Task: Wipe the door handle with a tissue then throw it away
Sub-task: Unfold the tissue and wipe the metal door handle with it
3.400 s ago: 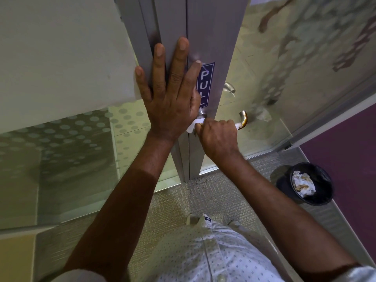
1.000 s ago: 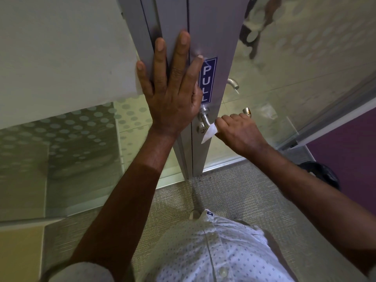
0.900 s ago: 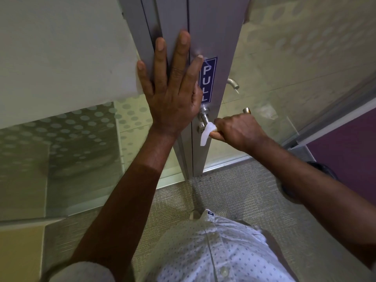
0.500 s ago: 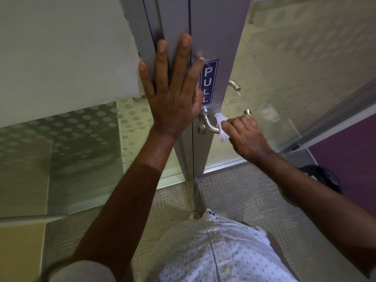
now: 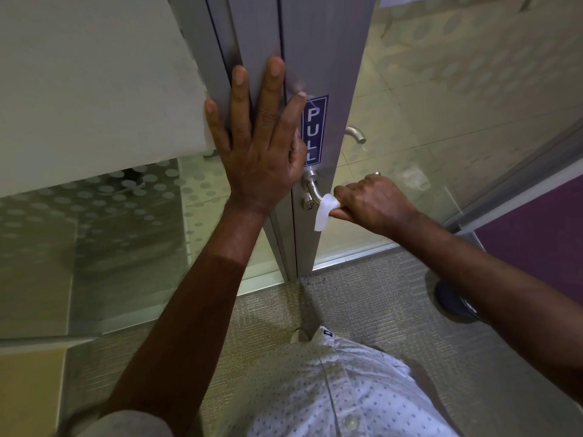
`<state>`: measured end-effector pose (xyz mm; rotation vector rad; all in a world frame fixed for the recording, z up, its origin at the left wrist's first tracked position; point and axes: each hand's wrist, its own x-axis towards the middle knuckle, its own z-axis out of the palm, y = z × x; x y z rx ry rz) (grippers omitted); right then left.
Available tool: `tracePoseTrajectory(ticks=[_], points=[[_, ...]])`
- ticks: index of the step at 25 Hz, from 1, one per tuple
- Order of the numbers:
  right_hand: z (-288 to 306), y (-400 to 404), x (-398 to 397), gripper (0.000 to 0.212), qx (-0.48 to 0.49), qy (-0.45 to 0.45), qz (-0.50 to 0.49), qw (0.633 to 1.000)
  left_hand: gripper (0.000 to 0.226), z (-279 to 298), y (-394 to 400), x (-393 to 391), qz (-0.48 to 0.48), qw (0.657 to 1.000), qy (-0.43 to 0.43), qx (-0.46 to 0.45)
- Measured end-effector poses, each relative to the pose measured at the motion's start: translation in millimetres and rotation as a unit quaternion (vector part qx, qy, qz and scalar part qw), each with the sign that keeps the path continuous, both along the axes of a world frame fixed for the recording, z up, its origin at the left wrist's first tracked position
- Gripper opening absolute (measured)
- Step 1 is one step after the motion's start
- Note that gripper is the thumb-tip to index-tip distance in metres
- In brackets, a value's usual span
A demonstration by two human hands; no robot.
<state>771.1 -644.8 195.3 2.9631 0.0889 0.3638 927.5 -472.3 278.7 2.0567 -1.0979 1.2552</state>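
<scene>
A silver lever door handle [image 5: 310, 187] sticks out of the grey metal door frame [image 5: 321, 58] below a blue PULL sticker [image 5: 312, 134]. My right hand [image 5: 372, 201] is wrapped around the lever with a white tissue [image 5: 325, 211] under its fingers; a strip of tissue hangs down at the left. Most of the lever is hidden by that hand. My left hand [image 5: 258, 146] lies flat and spread on the frame just left of the sticker, holding nothing.
A dark waste bin [image 5: 448, 302] stands on the carpet at the right, mostly hidden behind my right forearm. Frosted dotted glass panels flank the frame. A second handle [image 5: 356, 135] shows on the glass door's far side. A purple wall is far right.
My right hand has slid the tissue back and forth along the lever and now grips it closer to the frame than half a second ago. My left hand has stayed pressed on the frame.
</scene>
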Motion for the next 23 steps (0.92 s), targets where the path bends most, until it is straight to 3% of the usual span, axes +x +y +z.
tracePoseTrajectory(ticks=[3,7,9,13,18,23], points=[[-11,2,-13,0.022,0.012,-0.058,0.010,0.998,0.047,0,0,0,-0.001,1.000,0.000,0.002],[-33,-9,-27,0.037,0.008,-0.149,-0.003,0.989,0.045,0,0,0,0.000,1.000,-0.001,0.002],[-36,-18,-27,0.036,0.004,-0.152,-0.001,0.988,0.046,0,0,1,0.001,1.000,0.000,0.002],[-23,-27,-18,0.015,-0.028,-0.121,0.043,0.991,0.045,-1,-1,0,0.001,1.000,-0.003,0.000],[-1,-30,0,0.052,0.013,-0.006,0.062,0.998,0.043,1,0,-1,-0.001,1.000,-0.002,-0.002],[-18,-34,-15,0.027,0.027,-0.105,0.071,0.992,0.042,1,1,-1,0.002,1.000,-0.003,0.005]])
